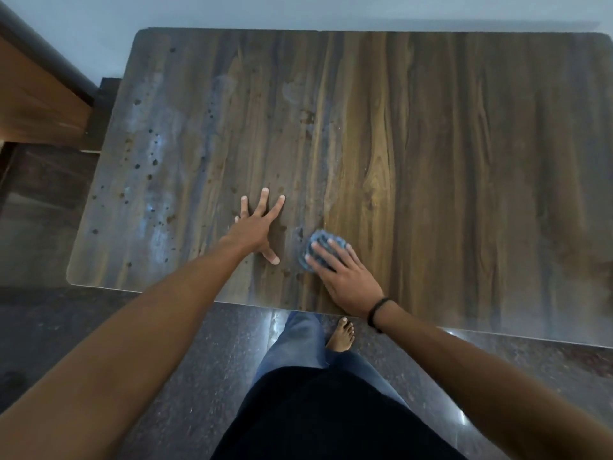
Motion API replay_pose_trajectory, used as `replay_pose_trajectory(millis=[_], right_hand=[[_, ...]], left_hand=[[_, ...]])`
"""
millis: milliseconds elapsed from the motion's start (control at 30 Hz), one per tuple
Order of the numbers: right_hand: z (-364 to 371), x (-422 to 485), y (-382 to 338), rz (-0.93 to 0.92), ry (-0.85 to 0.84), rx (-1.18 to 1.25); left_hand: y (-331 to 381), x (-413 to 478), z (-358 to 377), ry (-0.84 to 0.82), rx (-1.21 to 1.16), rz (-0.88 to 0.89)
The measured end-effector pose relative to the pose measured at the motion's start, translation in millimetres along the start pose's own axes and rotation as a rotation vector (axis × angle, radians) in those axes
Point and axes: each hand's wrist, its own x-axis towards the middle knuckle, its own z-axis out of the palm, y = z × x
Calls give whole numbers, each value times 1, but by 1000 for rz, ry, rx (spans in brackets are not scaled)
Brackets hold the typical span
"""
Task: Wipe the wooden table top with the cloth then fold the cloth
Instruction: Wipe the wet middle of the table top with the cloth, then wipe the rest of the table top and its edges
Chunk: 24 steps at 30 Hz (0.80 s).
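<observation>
Head view: left hand [257,227] lies flat on the wooden tabletop [431,144], fingers [264,195] splayed and straight, pointing away from the person, holding nothing. Right hand [345,277] presses on the cloth [310,237], fingers [331,243] spread over its top, pointing away and slightly left. The blue-grey cloth is a bunched, roundish wad with no clear long axis, under the right fingertips and just right of the left thumb, near the tabletop's near edge. Dark spots and pale smears lie left of the left fingers. Black band [378,313] on the right wrist.
</observation>
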Motion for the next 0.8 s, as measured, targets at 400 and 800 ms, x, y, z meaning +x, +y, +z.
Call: replay_pose_trajectory(millis=[400,800], right_hand=[[-1,-1,14,-51,-2,-20],[-27,55,38,236,11,18]], left_hand=[[-1,2,-2,-11,-2,3],[1,-1,-4,-17,13,11]])
